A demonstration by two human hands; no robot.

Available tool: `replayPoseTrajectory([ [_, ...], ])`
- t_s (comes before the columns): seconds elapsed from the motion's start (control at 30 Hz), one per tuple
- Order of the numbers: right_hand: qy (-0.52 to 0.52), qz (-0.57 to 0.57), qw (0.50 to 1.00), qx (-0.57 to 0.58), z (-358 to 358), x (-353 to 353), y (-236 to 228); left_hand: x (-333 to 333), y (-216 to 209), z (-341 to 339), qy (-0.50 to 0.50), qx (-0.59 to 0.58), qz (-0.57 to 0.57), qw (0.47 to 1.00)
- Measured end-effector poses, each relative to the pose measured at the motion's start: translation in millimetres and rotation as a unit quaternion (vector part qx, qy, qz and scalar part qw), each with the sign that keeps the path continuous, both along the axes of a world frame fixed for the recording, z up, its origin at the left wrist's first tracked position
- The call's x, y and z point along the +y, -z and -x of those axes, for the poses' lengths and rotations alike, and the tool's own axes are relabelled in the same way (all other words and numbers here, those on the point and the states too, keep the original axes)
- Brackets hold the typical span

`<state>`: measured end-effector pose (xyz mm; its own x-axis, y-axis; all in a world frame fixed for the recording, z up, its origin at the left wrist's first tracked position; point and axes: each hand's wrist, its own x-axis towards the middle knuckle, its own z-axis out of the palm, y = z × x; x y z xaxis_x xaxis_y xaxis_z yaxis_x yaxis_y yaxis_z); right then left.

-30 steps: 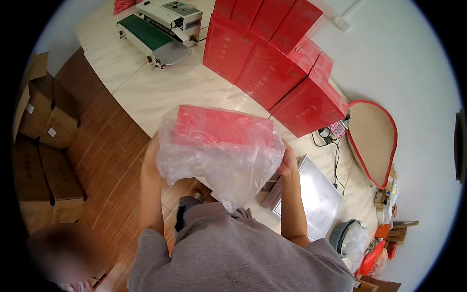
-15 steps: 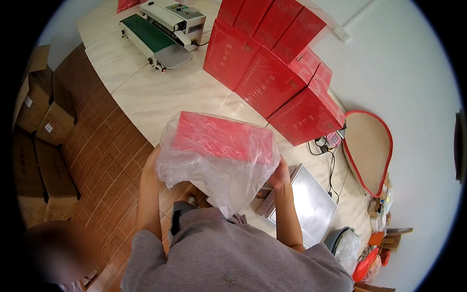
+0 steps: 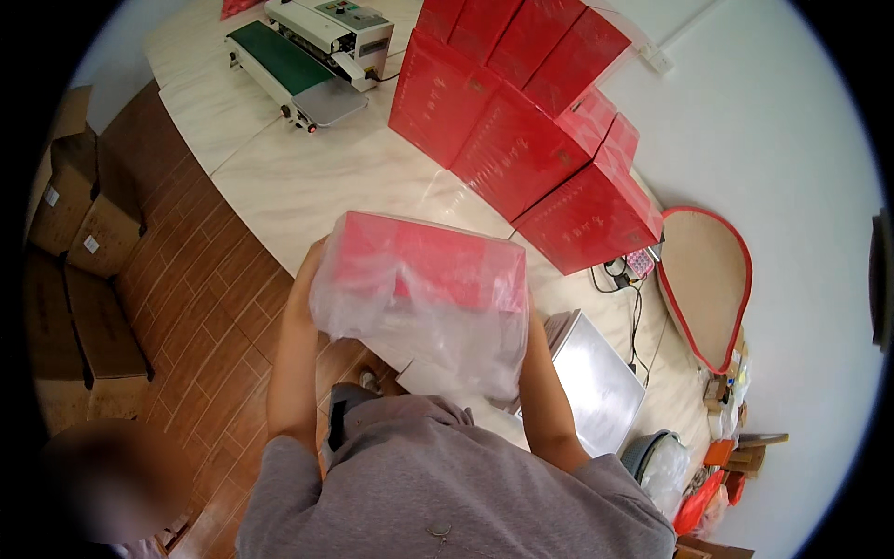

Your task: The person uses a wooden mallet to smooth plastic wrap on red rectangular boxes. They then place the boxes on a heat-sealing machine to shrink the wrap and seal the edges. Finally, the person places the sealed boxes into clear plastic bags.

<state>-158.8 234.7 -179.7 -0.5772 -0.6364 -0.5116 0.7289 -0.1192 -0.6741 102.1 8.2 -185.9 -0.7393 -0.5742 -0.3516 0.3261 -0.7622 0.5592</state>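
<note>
A red box (image 3: pixel 419 256) sits inside a clear plastic bag (image 3: pixel 438 345), held up in front of me at the table's near edge. The loose end of the bag hangs toward my body. My left hand (image 3: pixel 315 259) grips the left side of the bagged box, its fingers hidden behind it. At the opposite side, my right hand (image 3: pixel 532 312) holds the box too, mostly covered by the bag and box.
Wrapped red boxes (image 3: pixel 521 140) are stacked on the pale table (image 3: pixel 265 163). A sealing machine (image 3: pixel 307 70) with a green belt stands at the far left. On the right are a silver flat-topped device (image 3: pixel 596 391), cables, a red-rimmed tray (image 3: pixel 712 279) and a bin (image 3: pixel 652 461). Cartons (image 3: pixel 93 242) line the left.
Both hands have slid farther up the sides of the bagged box. The bag now lies smoother and tighter round it, and its hanging end has drawn in.
</note>
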Motion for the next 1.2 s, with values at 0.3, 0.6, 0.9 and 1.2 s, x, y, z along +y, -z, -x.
replayPoseTrajectory([
  [0.3,-0.048,-0.14,0.984,0.098,-12.4,-19.7,93.7,-3.0,78.8,11.7,0.014,-0.06,-0.033,0.998],
  [0.6,-0.168,-0.38,0.827,0.378,-38.5,-1.0,177.4,-4.8,130.5,28.2,0.003,-0.115,-0.034,0.993],
  [0.9,-0.237,-0.39,0.584,0.671,-27.3,26.9,194.7,8.4,149.5,2.6,0.015,-0.18,0.033,0.983],
  [1.2,-0.404,-0.215,0.825,0.332,-11.2,73.7,57.3,0.6,67.3,-47.1,0.277,-0.29,0.495,0.771],
])
